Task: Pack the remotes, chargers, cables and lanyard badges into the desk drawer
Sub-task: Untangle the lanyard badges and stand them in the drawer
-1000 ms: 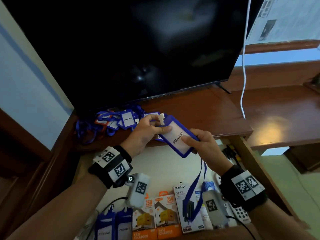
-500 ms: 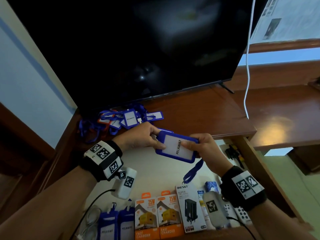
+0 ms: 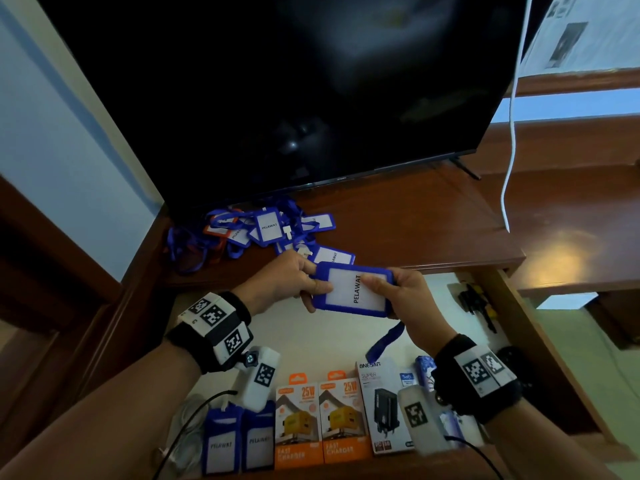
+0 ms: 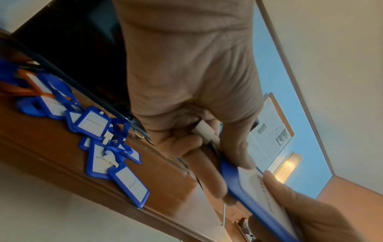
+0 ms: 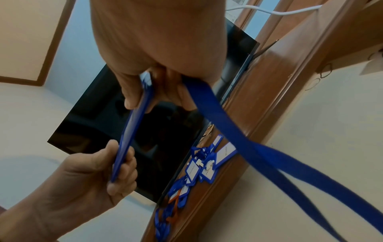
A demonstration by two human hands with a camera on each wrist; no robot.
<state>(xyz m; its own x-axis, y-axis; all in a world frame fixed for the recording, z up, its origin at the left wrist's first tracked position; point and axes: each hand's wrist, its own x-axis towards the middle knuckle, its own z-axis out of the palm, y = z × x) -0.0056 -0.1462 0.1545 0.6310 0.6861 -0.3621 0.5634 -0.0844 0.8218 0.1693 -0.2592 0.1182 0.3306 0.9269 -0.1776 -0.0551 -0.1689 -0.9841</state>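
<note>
A blue lanyard badge (image 3: pixel 353 289) marked PELAWAT is held flat above the open drawer (image 3: pixel 533 334). My left hand (image 3: pixel 304 282) pinches its left end, thumb on top, with the white clip (image 4: pixel 205 131) against the palm. My right hand (image 3: pixel 398 296) grips its right end, and the blue strap (image 3: pixel 386 337) hangs from under that hand. The right wrist view shows the badge (image 5: pixel 132 131) edge-on between both hands and the strap (image 5: pixel 248 147) trailing down. More badges lie in a pile (image 3: pixel 270 233) on the desk top under the TV.
At the drawer's near end stand two blue badges (image 3: pixel 239 441), two orange charger boxes (image 3: pixel 320 424), a white charger box (image 3: pixel 382 407) and a pale cable coil (image 3: pixel 187 424). Something black (image 3: pixel 479 303) lies at its right side. A white cable (image 3: pixel 510 133) hangs by the TV (image 3: pixel 294 98).
Both hands have lowered the badge from in front of the TV to just above the drawer and turned it flat. The long hanging strap is now mostly gathered under my right hand.
</note>
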